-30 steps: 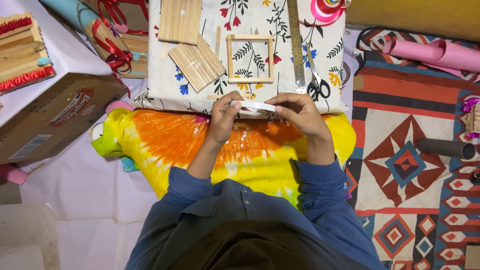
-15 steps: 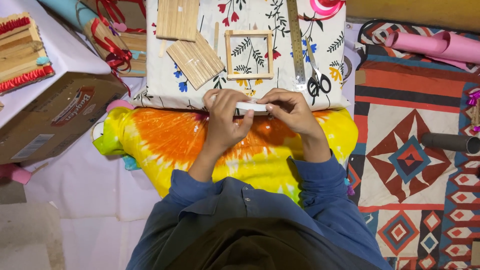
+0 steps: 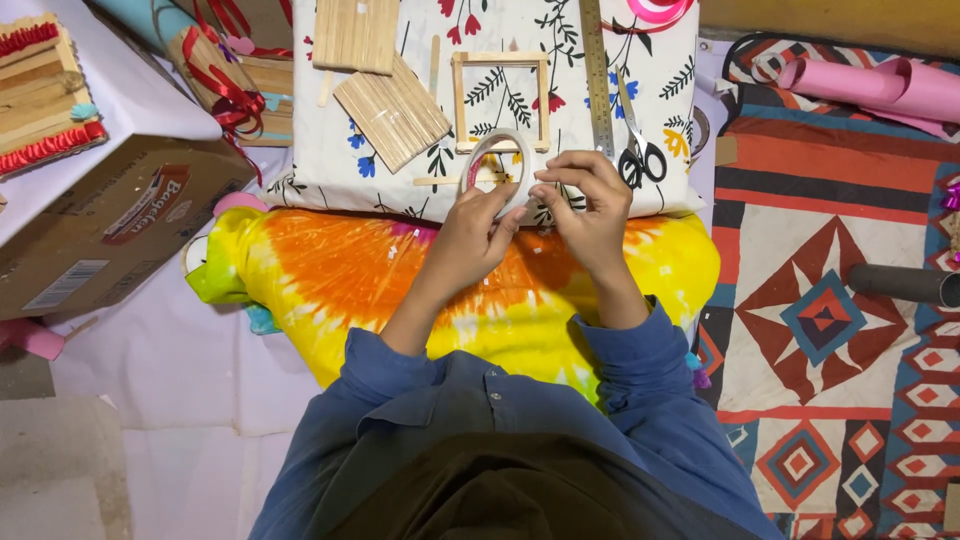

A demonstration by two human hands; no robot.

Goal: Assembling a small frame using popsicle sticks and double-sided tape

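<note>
Both hands up at 12 o'clock from the torso, over the near edge of the floral cushion [image 3: 400, 170]. Left hand [image 3: 470, 235] and right hand [image 3: 590, 205] both pinch the tape roll [image 3: 497, 165], held on edge, hole facing the camera. Left fingers grip its lower rim at 6 o'clock; right fingertips close on the rim at 3–4 o'clock, looks like picking at the tape end, can't confirm. The roll: light, stiff ring, narrow, smooth sides, so likely slippery if squeezed flat; best held by the rim or with a finger through the core. The free end would be sticky and easy to lose. Behind the roll at 12: stick frame [image 3: 500, 100], square, flat on the cushion. At 10–11: stick panels [image 3: 390, 105], two slabs. At 1–2: ruler [image 3: 597, 75] and scissors [image 3: 640, 150], lying side by side, just beside the right hand. Tie-dye cloth [image 3: 350, 280] under the forearms. Cardboard box [image 3: 110, 220] at 9. Pink roll [image 3: 870, 85] at 2, well apart, on the patterned rug [image 3: 840, 330].
</note>
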